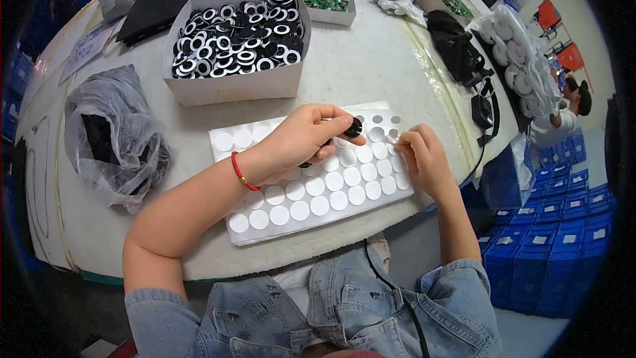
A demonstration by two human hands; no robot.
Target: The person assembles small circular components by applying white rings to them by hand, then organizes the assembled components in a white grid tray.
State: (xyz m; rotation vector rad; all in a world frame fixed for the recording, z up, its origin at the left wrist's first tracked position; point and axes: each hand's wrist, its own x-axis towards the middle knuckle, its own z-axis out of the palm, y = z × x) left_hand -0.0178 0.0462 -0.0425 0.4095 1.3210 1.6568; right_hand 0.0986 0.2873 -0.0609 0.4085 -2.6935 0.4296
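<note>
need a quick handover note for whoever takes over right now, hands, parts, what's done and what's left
Left hand: closed on a small black round part, held over the sticker sheet.
Right hand: fingertips pinched at the sheet's upper right edge, apparently picking at a white round sticker; whether one is lifted cannot be seen.
Parts: a cardboard box of black-and-white rings stands behind the sheet; a clear plastic bag with dark contents lies to the left.
Done: a few spots in the sheet's top right corner are already empty.
Left: most white round stickers are on the sheet.
</note>
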